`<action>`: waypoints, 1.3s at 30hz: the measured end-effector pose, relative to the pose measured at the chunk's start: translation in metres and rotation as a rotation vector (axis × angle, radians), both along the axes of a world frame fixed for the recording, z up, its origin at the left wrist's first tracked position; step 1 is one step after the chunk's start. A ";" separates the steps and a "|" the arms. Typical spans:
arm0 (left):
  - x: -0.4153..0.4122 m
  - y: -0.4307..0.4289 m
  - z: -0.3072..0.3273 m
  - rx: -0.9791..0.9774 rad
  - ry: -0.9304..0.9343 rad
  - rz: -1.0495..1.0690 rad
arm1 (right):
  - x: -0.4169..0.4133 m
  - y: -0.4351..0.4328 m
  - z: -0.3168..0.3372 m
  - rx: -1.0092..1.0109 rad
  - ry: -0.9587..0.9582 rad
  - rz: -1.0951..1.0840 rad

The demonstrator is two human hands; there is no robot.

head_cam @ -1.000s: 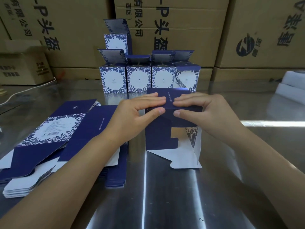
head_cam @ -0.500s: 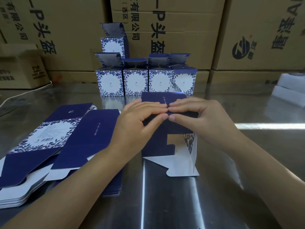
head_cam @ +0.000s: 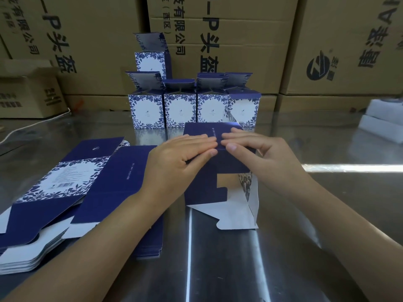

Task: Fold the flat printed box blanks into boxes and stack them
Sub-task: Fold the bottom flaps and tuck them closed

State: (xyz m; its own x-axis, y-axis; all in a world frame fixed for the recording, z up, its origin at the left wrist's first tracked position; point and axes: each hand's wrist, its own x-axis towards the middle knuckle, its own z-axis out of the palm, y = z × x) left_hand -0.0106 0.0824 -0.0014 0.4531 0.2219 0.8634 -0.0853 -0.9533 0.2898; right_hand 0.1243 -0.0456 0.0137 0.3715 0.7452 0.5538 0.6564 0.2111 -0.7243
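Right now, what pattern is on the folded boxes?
The folded boxes show blue leaves around a white centre; head view.

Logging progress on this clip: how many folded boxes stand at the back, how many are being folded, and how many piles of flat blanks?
Folded boxes in view: 5
Box being folded: 1
Piles of flat blanks: 2
Total: 8
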 end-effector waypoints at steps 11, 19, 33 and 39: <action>-0.015 0.016 0.012 -0.289 0.155 -0.156 | 0.004 -0.001 0.002 -0.021 -0.017 -0.006; -0.019 0.028 0.012 -0.373 0.222 -0.259 | 0.005 -0.001 0.001 -0.018 0.002 -0.008; -0.016 0.026 0.013 -0.445 0.180 -0.307 | 0.003 -0.001 0.001 -0.012 0.001 -0.017; -0.016 0.029 0.013 -0.477 0.204 -0.315 | 0.003 0.000 0.000 -0.009 -0.010 -0.016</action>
